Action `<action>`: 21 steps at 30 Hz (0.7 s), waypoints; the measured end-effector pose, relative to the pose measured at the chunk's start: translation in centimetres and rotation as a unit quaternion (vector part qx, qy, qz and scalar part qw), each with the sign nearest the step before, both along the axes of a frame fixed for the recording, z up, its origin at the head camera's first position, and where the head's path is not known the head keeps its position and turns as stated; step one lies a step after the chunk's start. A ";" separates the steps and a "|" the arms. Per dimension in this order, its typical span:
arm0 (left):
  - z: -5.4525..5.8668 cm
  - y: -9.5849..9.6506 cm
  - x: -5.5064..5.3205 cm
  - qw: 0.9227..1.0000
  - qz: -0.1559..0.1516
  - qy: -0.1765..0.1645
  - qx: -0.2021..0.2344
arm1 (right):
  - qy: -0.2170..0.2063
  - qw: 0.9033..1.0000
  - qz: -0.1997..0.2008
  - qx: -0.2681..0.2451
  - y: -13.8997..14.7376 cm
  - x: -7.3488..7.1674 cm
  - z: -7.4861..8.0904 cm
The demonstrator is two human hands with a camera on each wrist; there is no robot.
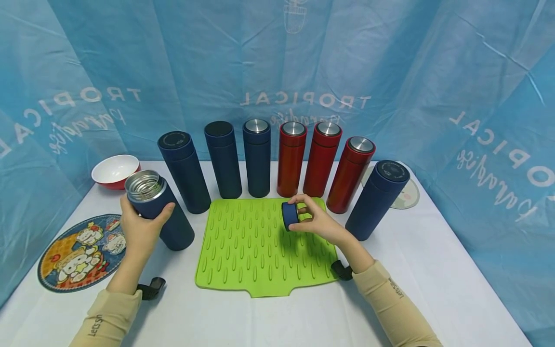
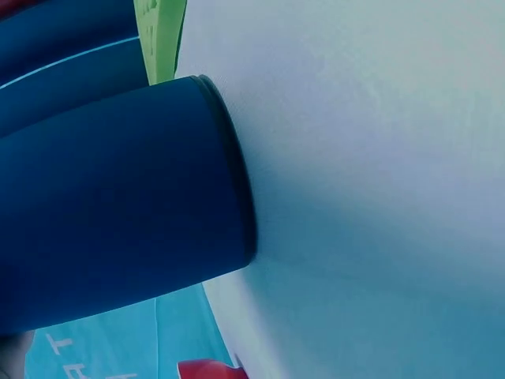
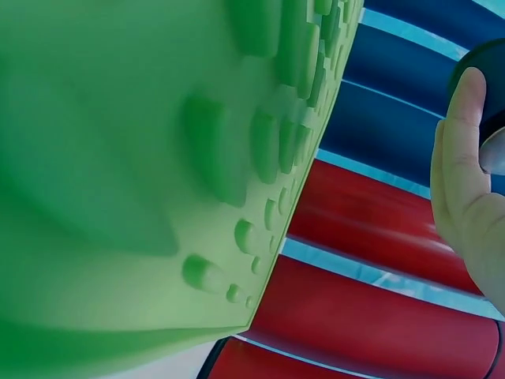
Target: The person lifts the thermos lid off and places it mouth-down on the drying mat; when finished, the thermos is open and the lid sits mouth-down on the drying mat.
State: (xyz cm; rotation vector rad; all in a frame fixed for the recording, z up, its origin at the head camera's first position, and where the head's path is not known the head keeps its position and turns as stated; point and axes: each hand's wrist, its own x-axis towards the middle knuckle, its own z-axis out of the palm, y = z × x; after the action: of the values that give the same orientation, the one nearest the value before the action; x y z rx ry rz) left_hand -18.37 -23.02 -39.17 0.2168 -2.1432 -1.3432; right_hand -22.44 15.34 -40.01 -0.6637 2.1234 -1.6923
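In the head view my left hand [image 1: 144, 221] grips a dark blue thermos [image 1: 175, 224] near its top. That thermos has no lid, and its bare steel neck and threads show. The left wrist view has the lower body of the thermos [image 2: 126, 197] with its base at the white tablecloth. My right hand [image 1: 320, 222] pinches a small blue thermos lid [image 1: 289, 216] on its side, over the bright green ridged mat [image 1: 243, 241]. In the right wrist view the fingers [image 3: 465, 150] lie along the dark lid [image 3: 485, 71].
Behind the mat stand three blue thermoses [image 1: 257, 161] and three red thermoses [image 1: 291, 161]. Another blue thermos [image 1: 377, 200] is at the right, before a pale round mat [image 1: 407, 195]. A red-and-white bowl [image 1: 116, 169] and a cartoon placemat [image 1: 80, 255] are at the left.
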 end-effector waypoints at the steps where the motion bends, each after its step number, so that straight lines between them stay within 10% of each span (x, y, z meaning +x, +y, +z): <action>1: 0.0 0.0 0.0 1.000 0.001 0.003 -0.002 | 0.001 1.000 0.001 -0.001 0.0 0.0 0.0; 21: 0.0 0.7 -0.1 1.000 -0.004 0.005 0.020 | 0.017 1.000 -0.007 0.024 -0.7 -0.4 0.0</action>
State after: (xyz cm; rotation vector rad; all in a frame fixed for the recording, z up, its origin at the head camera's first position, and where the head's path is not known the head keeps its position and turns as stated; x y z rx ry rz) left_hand -18.44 -22.31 -39.21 0.2178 -2.1138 -1.3888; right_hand -22.80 14.67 -40.02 -0.6695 2.1900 -1.6446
